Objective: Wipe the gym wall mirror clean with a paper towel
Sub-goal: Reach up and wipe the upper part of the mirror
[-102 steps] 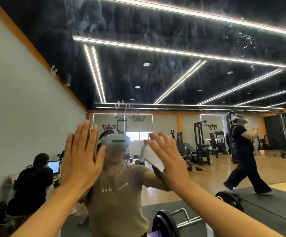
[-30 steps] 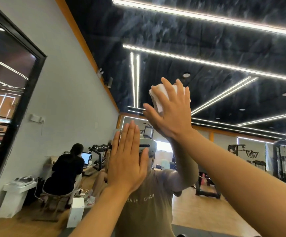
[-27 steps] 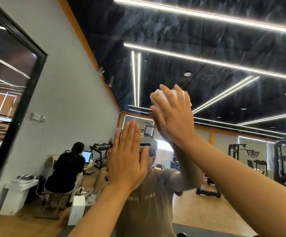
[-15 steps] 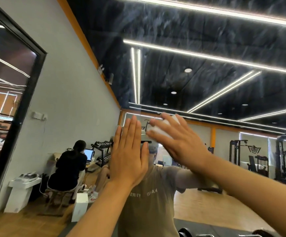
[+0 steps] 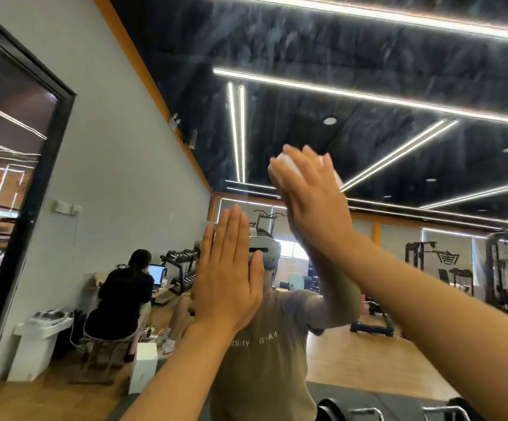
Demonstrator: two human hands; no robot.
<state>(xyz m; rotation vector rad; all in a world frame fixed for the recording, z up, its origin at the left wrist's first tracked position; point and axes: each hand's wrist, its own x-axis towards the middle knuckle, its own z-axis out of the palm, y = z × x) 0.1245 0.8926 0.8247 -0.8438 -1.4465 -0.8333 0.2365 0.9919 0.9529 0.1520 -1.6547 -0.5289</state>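
While pressed flat against the mirror [image 5: 368, 74], left hand [image 5: 228, 275]: fingers straight and together, thumb out to the side, nothing held. Right hand [image 5: 313, 202] raised higher, up and to the right of the left, fingers spread and straight, palm pushing one white paper towel [image 5: 280, 165] onto the glass. Towel bunched under the palm, peeking out past the fingertips at upper left and again at the right edge of the hand; blurred, so its folds unreadable. Two bare forearms reaching up from the bottom edge.

Filling most of the view, one large wall mirror with faint streaks across the dark reflected ceiling. Reflected there: one person in a tan T-shirt [image 5: 264, 354] wearing a white headset [image 5: 264, 247], partly covered by the left hand. One dark door frame [image 5: 43, 189] at far left. One seated person in black [image 5: 122, 299] facing one lit laptop [image 5: 157, 273], beside one dumbbell rack [image 5: 182, 262]. Two white boxes on the wooden floor, one large [image 5: 38, 341] near the grey wall, one small [image 5: 143, 366] closer in. Cable machines [image 5: 507, 275] at far right, probably two or three, too small to count surely. Long white light strips [image 5: 368, 95] crossing the ceiling, one pair running parallel at centre.
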